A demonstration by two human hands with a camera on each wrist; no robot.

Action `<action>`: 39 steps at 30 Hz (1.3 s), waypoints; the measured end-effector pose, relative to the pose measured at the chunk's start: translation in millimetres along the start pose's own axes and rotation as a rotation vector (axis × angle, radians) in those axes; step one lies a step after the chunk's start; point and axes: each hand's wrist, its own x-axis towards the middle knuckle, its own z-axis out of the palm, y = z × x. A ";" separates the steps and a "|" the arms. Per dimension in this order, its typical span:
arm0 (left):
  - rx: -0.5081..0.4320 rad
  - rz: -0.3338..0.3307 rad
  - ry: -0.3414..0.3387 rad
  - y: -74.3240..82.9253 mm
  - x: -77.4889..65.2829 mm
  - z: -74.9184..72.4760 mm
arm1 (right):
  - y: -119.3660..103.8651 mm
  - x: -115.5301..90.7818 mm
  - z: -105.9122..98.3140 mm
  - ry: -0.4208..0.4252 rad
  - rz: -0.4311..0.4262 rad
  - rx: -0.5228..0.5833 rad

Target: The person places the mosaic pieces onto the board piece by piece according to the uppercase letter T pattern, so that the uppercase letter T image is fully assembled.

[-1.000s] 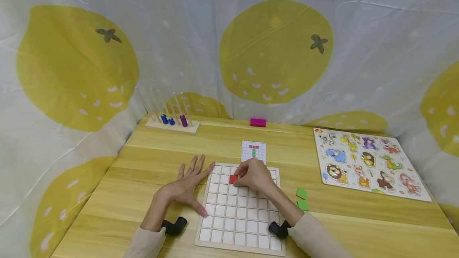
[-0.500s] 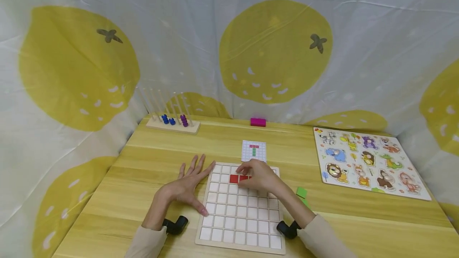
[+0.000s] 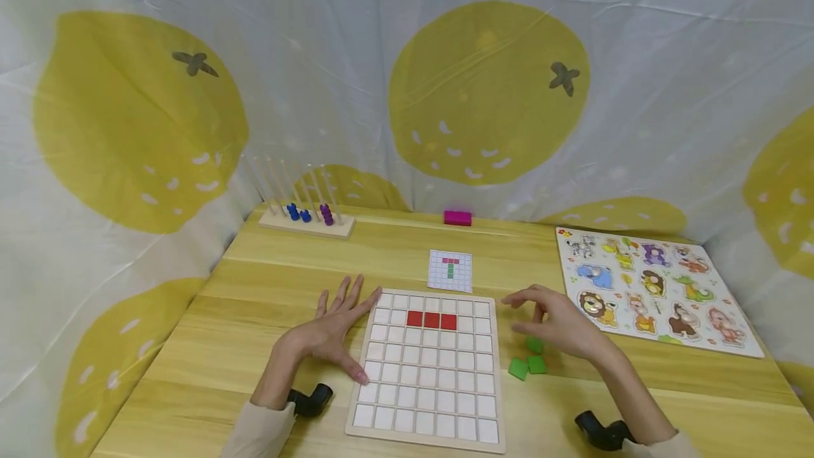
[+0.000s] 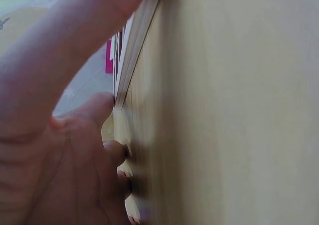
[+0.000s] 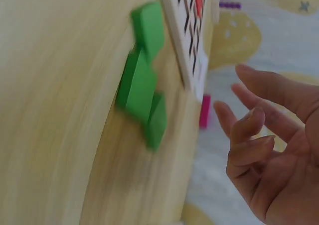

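A wooden grid board (image 3: pixel 426 437) with white square cells lies in front of me. Three red square tiles (image 3: pixel 432 320) sit side by side in its second row from the back. Fingers spread, my left hand (image 3: pixel 331 334) rests at the board's left edge, thumb and index finger touching the rim. To the right of the board, my right hand (image 3: pixel 553 320) hovers with nothing in it, its fingers loosely bent. Beneath it on the table are three green square tiles (image 3: pixel 537 365), which the right wrist view shows close together (image 5: pixel 137 85).
Behind the board lies a pattern card (image 3: pixel 450 271) printed with a red and green T. A magenta block (image 3: pixel 458 218) stands at the back. Back left is a peg stand (image 3: pixel 308 225) with blue and purple beads; an animal puzzle (image 3: pixel 661 292) lies on the right.
My right hand has let go of a red tile in the board and moved right, over the green tiles. Three red tiles now show in the row. The left hand has stayed put.
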 end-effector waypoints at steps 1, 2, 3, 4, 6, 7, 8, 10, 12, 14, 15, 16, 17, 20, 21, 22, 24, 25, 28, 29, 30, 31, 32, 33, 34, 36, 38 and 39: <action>0.003 0.000 -0.002 -0.1 0.0 0.1 | 5.4 -5.4 -5.0 0.006 -0.004 0.008; 0.003 0.001 -0.003 -0.2 0.1 0.2 | 10.4 -10.2 -9.5 0.013 -0.007 0.011; 0.001 0.003 -0.004 -0.2 0.2 0.3 | 15.1 -14.6 -13.2 0.022 -0.006 0.012; 0.003 0.003 -0.005 -0.1 0.2 0.2 | 19.5 -18.3 -16.1 0.027 -0.005 0.017; 0.002 0.002 -0.004 0.0 0.1 0.1 | 27.0 -23.4 -20.1 0.020 -0.006 0.022; 0.004 -0.002 -0.007 0.0 0.0 -0.1 | 30.2 -25.3 -21.2 0.011 -0.008 0.027; 0.004 -0.003 -0.007 0.1 -0.1 -0.3 | 33.4 -26.8 -21.8 0.000 -0.014 0.034; 0.000 -0.002 -0.006 0.3 -0.5 -0.8 | 38.7 -28.8 -22.1 -0.039 -0.015 0.059; -0.004 -0.005 -0.007 -0.2 -0.5 -1.1 | 43.2 -29.8 -21.5 -0.078 -0.024 0.079; -0.009 -0.006 -0.004 -0.9 -0.5 -1.2 | 47.0 -29.9 -20.3 -0.102 -0.035 0.090; -0.011 -0.006 -0.004 -1.0 -0.4 -1.2 | 48.2 -30.0 -20.1 -0.112 -0.038 0.094; -0.011 -0.006 -0.004 -1.1 -0.3 -1.1 | 49.3 -30.1 -19.8 -0.116 -0.045 0.094; -0.012 -0.005 -0.003 -1.1 -0.4 -1.1 | 50.5 -30.0 -19.7 -0.120 -0.060 0.089; -0.009 -0.004 -0.003 -0.8 -0.5 -1.1 | 53.3 -29.7 -18.9 -0.139 -0.099 0.095; -0.005 -0.004 -0.004 -0.6 -0.4 -1.1 | 54.2 -29.7 -18.7 -0.151 -0.110 0.103; -0.003 -0.006 -0.005 -0.6 -0.1 -1.1 | 55.0 -29.8 -18.4 -0.161 -0.123 0.111; -0.004 -0.002 -0.003 -0.2 0.4 -0.8 | 56.8 -29.9 -17.8 -0.183 -0.143 0.129; -0.004 -0.003 -0.004 -0.1 0.7 -0.6 | 57.6 -30.0 -17.5 -0.189 -0.151 0.133; -0.007 -0.003 -0.004 0.4 1.6 0.1 | 59.5 -30.1 -17.0 -0.199 -0.159 0.141; -0.008 0.001 -0.001 0.6 1.7 0.3 | 59.9 -30.0 -17.0 -0.199 -0.157 0.139; -0.004 -0.003 -0.003 0.6 1.8 0.4 | 59.9 -29.9 -17.0 -0.199 -0.155 0.136; -0.001 -0.006 -0.004 0.7 1.9 0.4 | 59.9 -29.6 -16.9 -0.201 -0.148 0.136; 0.002 -0.008 -0.004 0.6 1.9 0.3 | 59.9 -29.2 -16.8 -0.201 -0.143 0.133; 0.003 -0.009 -0.005 0.6 1.7 0.2 | 59.7 -28.8 -16.8 -0.203 -0.139 0.132; 0.006 -0.011 -0.005 0.7 1.5 0.0 | 59.5 -28.5 -16.6 -0.203 -0.135 0.129; 0.007 -0.013 -0.006 0.5 0.9 -0.3 | 59.1 -27.6 -16.4 -0.205 -0.130 0.129; 0.007 -0.014 -0.006 0.1 0.4 -0.2 | 59.1 -26.7 -16.3 -0.207 -0.132 0.132; 0.006 -0.013 -0.004 -0.2 0.1 -0.2 | 59.1 -26.3 -16.2 -0.208 -0.135 0.134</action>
